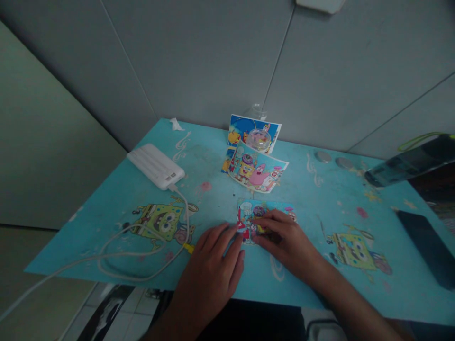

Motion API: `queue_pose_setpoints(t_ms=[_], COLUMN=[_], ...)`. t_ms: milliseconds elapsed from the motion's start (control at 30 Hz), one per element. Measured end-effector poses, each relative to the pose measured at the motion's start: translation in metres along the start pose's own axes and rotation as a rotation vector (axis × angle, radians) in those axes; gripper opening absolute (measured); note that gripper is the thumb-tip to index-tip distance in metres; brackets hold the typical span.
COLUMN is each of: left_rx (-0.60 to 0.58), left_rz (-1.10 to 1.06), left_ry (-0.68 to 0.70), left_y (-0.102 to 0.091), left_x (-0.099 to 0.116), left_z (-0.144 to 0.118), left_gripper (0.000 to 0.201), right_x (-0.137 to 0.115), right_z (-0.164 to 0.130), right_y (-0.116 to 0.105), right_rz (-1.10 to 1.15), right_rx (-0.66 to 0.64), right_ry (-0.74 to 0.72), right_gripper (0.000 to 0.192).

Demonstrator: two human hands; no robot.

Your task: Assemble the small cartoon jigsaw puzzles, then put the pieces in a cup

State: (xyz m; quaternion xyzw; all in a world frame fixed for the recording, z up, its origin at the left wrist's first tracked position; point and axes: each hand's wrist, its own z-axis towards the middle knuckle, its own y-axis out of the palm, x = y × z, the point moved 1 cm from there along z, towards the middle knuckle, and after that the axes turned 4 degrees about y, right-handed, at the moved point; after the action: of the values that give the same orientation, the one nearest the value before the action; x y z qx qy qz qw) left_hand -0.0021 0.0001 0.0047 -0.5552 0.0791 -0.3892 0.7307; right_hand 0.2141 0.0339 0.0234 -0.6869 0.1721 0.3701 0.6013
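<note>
A small cartoon picture (247, 208), which looks like a jigsaw puzzle, lies flat near the table's front edge. My left hand (216, 255) rests at its lower left corner, fingers stretched out and holding nothing. From the right, my right hand (284, 234) reaches over the picture, thumb and fingertips bent down onto its surface in a pinch. Whatever sits between those fingertips is too small to make out, and the hand hides the picture's lower right part. Just behind, a curved card (256, 173) with similar cartoon figures stands propped up.
A clear round container (259, 139) sits by another cartoon sheet (234, 125). At left are a white power bank (156, 166) and its looping cable (142, 277). To the right are two silvery discs (323, 157), a dark bottle (408, 161) and a phone (426, 246). A wall backs the table.
</note>
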Motion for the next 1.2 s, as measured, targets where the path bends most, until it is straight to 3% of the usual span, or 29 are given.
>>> queue_pose_setpoints(t_ms=[400,500,567,667,800,900,1033,1200], left_rx=[0.020,0.014,0.011,0.017,0.046,0.060,0.070,0.063], left_rz=[0.015,0.022,0.025,0.040,0.064,0.077,0.093,0.104], left_ry=[0.006,0.003,0.004,0.013,0.044,0.058,0.053,0.050], left_y=[0.003,0.003,0.003,0.003,0.006,0.008,0.010,0.009], left_x=[0.000,0.000,0.000,-0.001,-0.003,-0.005,-0.006,-0.005], left_z=[-0.001,-0.001,-0.002,-0.002,-0.003,-0.004,-0.004,-0.002], left_gripper=[0.031,0.031,0.031,0.033,0.033,0.033,0.032,0.031], right_x=[0.006,0.000,-0.002,0.008,0.047,0.069,0.061,0.033], right_z=[0.001,0.000,-0.001,-0.002,-0.001,0.012,0.049,0.074], right_y=[0.005,0.004,0.000,-0.017,-0.048,-0.057,-0.052,-0.062], right_rz=[0.004,0.079,0.164,0.196,-0.093,-0.236,-0.147,0.107], right_rx=[0.058,0.048,0.049,0.157,0.413,0.481,0.451,0.353], right_ry=[-0.001,0.066,0.141,0.250,0.350,0.275,0.112,0.021], right_gripper=[0.019,0.007,0.010,0.022,0.027,0.034,0.049,0.025])
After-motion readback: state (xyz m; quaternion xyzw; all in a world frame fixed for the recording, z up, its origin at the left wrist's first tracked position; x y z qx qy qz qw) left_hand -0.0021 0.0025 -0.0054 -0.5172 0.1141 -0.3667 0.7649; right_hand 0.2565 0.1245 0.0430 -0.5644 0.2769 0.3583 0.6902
